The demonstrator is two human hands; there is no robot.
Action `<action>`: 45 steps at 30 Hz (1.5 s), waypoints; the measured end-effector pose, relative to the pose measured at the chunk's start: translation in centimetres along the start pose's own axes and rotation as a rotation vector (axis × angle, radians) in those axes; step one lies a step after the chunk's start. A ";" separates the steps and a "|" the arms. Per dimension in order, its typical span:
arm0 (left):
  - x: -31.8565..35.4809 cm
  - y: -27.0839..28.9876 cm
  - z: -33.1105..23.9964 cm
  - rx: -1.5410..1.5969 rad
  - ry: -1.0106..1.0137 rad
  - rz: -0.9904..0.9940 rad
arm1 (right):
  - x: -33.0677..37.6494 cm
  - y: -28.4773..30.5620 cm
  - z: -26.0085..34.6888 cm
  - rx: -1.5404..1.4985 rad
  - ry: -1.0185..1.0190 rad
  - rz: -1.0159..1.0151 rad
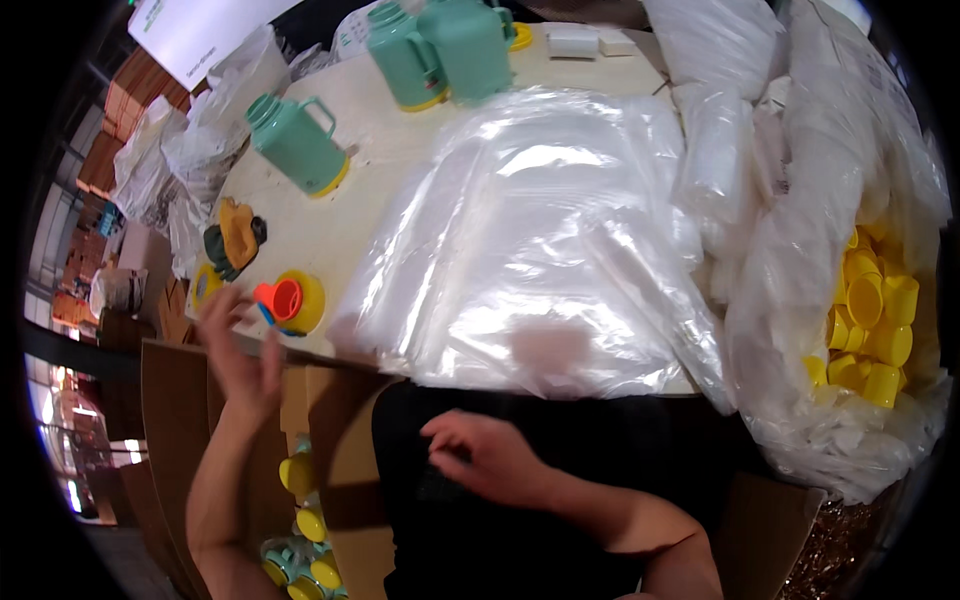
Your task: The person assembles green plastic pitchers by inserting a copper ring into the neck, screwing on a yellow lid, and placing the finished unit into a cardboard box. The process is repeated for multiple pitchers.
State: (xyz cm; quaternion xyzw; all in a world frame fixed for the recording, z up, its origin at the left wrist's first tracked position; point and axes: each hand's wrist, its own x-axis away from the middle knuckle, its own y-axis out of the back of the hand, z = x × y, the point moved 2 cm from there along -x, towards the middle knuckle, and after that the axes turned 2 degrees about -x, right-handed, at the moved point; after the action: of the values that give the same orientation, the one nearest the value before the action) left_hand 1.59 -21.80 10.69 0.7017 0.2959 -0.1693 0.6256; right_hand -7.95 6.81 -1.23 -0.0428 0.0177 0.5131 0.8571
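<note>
1. An orange cup lies on its side on a yellow lid, its mouth facing left toward the left hand, its long axis running left to right.
2. The left hand is spread open at the table edge, just beside the cup and holding nothing.
3. The right hand hangs loosely curled and empty, below a stack of clear plastic bags.
4. Far right of that hand, a plastic sack holds yellow cups.
5. Beyond the left hand stand green jugs.
6. Below it, a cardboard box holds more jugs with yellow lids.
</note>
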 end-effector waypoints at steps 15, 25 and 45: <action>-39.5 -34.9 -0.9 -0.180 0.086 -0.169 | 0.6 2.1 0.4 0.009 0.093 -0.007; -24.1 -18.3 -4.8 0.086 0.042 -0.427 | -0.7 7.0 2.6 0.062 0.275 -0.660; 13.0 -9.9 -16.9 1.570 0.725 0.846 | 18.6 -2.3 0.9 0.020 -0.323 -0.438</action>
State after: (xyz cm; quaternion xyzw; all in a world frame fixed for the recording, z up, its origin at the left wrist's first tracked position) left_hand 3.11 -2.24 -2.16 0.9787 -0.0039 0.1478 -0.1427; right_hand 2.91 22.16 -1.60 0.0451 -0.1241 0.3154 0.9397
